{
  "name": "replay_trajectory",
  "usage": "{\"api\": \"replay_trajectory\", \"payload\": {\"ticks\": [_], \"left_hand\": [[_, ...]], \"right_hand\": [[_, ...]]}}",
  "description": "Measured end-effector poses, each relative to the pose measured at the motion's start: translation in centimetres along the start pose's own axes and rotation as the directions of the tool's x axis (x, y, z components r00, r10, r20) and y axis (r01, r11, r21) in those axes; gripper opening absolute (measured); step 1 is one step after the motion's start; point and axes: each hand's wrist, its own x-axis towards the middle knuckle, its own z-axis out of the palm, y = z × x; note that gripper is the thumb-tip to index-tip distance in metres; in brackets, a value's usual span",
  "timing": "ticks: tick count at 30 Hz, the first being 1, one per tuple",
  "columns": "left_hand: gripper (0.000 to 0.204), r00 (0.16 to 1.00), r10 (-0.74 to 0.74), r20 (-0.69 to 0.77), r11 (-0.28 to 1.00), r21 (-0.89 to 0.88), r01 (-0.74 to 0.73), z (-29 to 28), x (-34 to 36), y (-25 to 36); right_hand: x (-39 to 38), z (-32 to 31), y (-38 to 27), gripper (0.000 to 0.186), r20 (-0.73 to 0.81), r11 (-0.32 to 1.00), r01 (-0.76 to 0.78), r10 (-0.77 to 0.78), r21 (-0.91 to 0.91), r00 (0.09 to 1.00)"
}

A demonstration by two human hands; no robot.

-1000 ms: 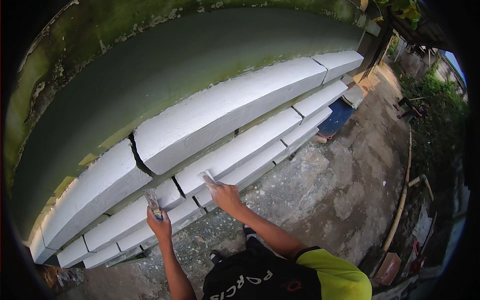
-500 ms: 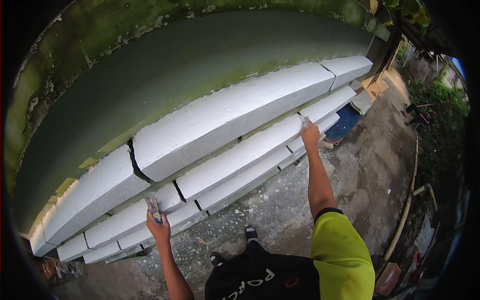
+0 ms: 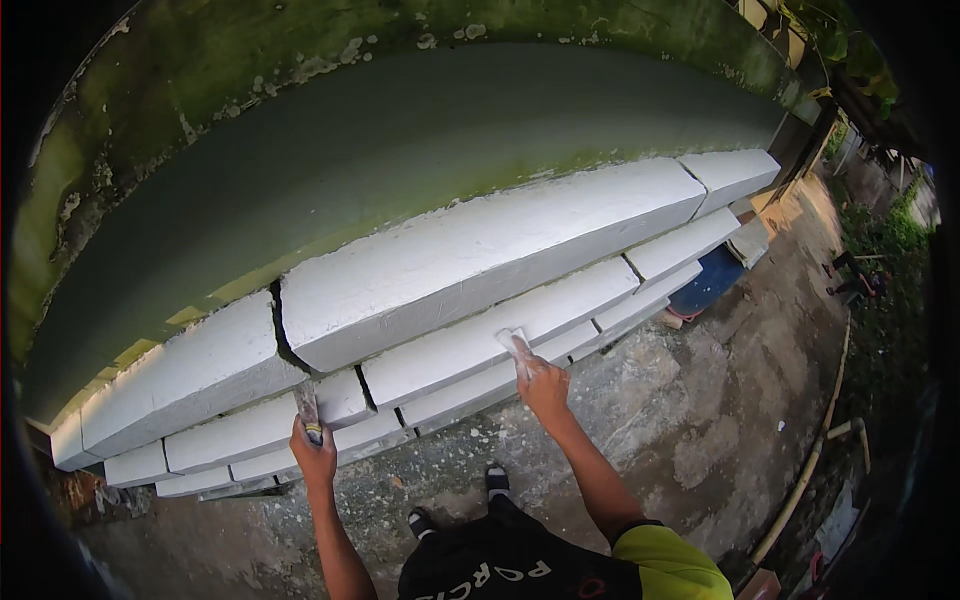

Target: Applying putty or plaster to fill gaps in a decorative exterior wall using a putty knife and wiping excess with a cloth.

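My right hand (image 3: pixel 546 388) is closed round a small flat scraper (image 3: pixel 512 341), its pale blade smeared white. That blade lies against the white face of a middle-row block (image 3: pixel 450 362). Lower left, my left hand (image 3: pixel 313 455) grips a putty knife (image 3: pixel 307 402) with its grey, smeared blade pointing up, just in front of the dark gap in the upper row. Whether this blade touches a block cannot be made out. Long white-coated blocks (image 3: pixel 480 240) lie in stepped rows with dark joints between them.
Behind the blocks rises a green, stained wall (image 3: pixel 430 110). A blue container (image 3: pixel 708 280) stands by their right end. Bamboo poles (image 3: pixel 800 480) lie along the rough, spattered ground (image 3: pixel 640 440) on the right. Farther off is another person (image 3: pixel 858 278) near plants.
My right hand has drawn back leftward along the middle row with its scraper, uncovering a joint at right. My left hand keeps its grip in nearly the same place. The view has shifted slightly.
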Motion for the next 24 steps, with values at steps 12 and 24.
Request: {"api": "replay_trajectory", "payload": {"ticks": [12,24], "left_hand": [[0.034,0.998,-0.043,0.045,0.998,-0.041,0.045,-0.5,0.7,3.3],[0.043,0.993,-0.057,0.108,0.997,-0.037,0.061,-1.5,0.0,1.2]], "right_hand": [[7.5,-0.1,3.0,0.036,-0.079,0.889,-0.429,0.422,-0.16,0.903],[-3.0,1.9,-13.5,0.035,0.1,1.0,0.027,-0.027,-0.006,0.995]]}}
